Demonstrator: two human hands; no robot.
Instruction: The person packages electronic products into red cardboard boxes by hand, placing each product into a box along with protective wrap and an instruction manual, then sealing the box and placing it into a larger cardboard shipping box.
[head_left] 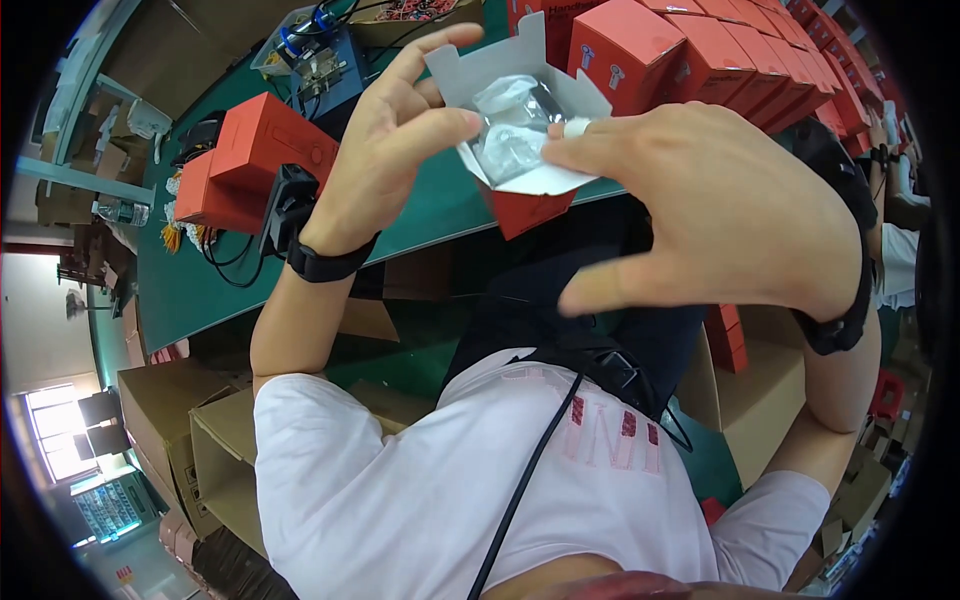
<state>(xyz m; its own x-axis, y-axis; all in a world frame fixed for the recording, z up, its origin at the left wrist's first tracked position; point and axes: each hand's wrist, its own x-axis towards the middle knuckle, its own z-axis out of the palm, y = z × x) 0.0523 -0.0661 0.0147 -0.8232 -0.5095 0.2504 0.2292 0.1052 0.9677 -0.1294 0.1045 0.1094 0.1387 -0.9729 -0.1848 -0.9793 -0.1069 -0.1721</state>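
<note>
A small open box [527, 212], red outside and white inside, is tilted at the table edge with its flaps spread. My left hand [375, 150] grips its left side, the thumb on the rim and the fingers partly behind a flap. Inside lie clear plastic bags [512, 148] and a dark, shiny part that I cannot make out. My right hand [715, 205] reaches over the box from the right. Its fingertips touch the bagged contents near the right rim, and its thumb stands apart, slightly blurred. A white cover sits on one right finger.
Rows of red boxes [715, 75] stand at the far right of the green table [420, 215]. At the left are more red boxes [275, 145] and a blue fixture [335, 75]. Cardboard cartons [222, 450] stand left of me, another carton [765, 375] to the right. A black cable [530, 465] runs down my shirt.
</note>
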